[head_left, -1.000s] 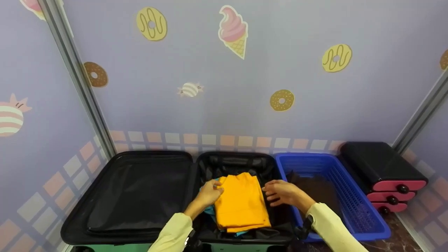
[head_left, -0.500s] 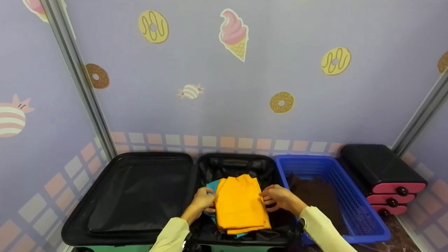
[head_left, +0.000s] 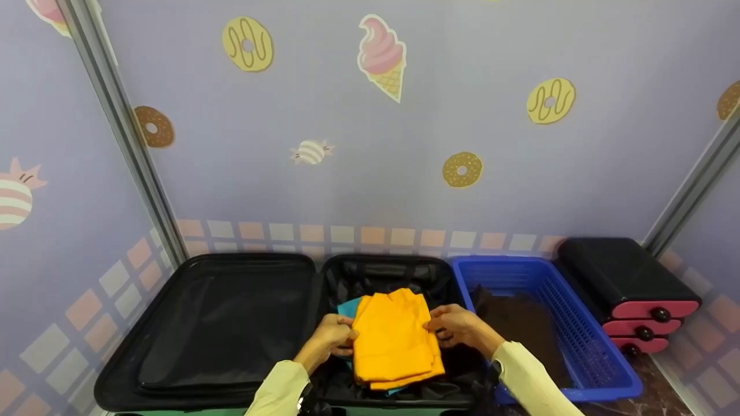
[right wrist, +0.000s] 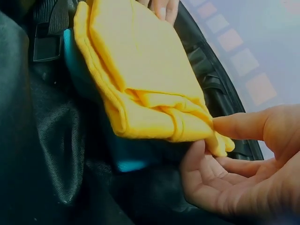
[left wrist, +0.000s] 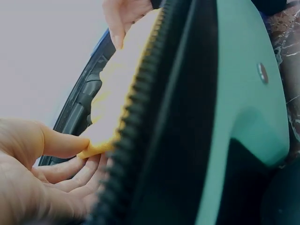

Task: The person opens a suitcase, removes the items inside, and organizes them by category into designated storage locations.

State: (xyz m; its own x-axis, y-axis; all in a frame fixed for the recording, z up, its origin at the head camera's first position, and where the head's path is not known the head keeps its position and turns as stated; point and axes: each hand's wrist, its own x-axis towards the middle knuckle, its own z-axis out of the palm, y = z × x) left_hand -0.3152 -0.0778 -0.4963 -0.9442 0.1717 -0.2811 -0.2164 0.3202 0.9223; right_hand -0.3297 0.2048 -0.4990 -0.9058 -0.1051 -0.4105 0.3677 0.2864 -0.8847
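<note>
A folded yellow garment (head_left: 393,338) lies in the black-lined half of an open suitcase (head_left: 399,267). At its left edge my left hand (head_left: 329,336) pinches the cloth, thumb above and fingers beneath, as the left wrist view shows. My right hand (head_left: 459,325) pinches the opposite edge the same way; the layered folds (right wrist: 164,117) face it in the right wrist view. A teal garment (head_left: 348,307) sits under the yellow one, mostly hidden by it.
The suitcase's other half (head_left: 225,323), covered by a black panel, lies open at left. Right of the suitcase stands a blue basket (head_left: 607,352) with dark brown cloth (head_left: 514,323) inside. Black drawers with pink fronts (head_left: 636,309) are at far right, by the wall.
My left hand has come down and left to the yellow garment's edge, and my right hand has closed in on the other edge. Both now pinch it; it has shifted slightly left.
</note>
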